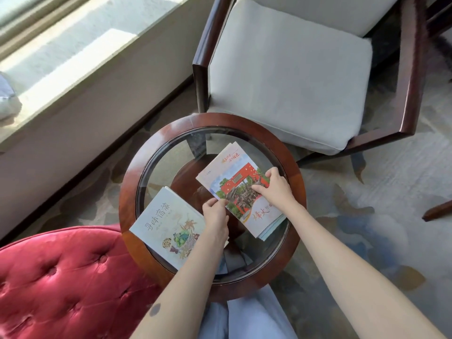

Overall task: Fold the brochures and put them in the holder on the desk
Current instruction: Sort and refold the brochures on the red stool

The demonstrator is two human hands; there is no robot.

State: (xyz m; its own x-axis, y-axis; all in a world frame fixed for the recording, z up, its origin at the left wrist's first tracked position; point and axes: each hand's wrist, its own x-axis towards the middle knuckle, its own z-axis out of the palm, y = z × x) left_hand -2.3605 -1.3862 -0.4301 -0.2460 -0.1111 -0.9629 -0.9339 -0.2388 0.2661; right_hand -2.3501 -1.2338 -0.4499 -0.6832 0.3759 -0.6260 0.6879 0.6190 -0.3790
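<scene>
A stack of brochures point(234, 172), its top cover showing a red gate and buildings, lies on the right half of a round glass-topped table point(297, 192). My left hand point(216, 216) pinches the top brochure's near left edge. On the brochure's right side rests my right hand point(275, 185), fingers curled over its right edge and thumb pressing on the cover. A second pale brochure stack point(166, 223) with a colourful drawing lies on the left half of the glass. No holder is in view.
A dark wooden armchair point(288, 77) with a white cushion stands behind the table. A red tufted seat point(68, 282) is at the near left. A window ledge point(61, 69) runs along the left wall. Patterned carpet point(367, 228) covers the floor.
</scene>
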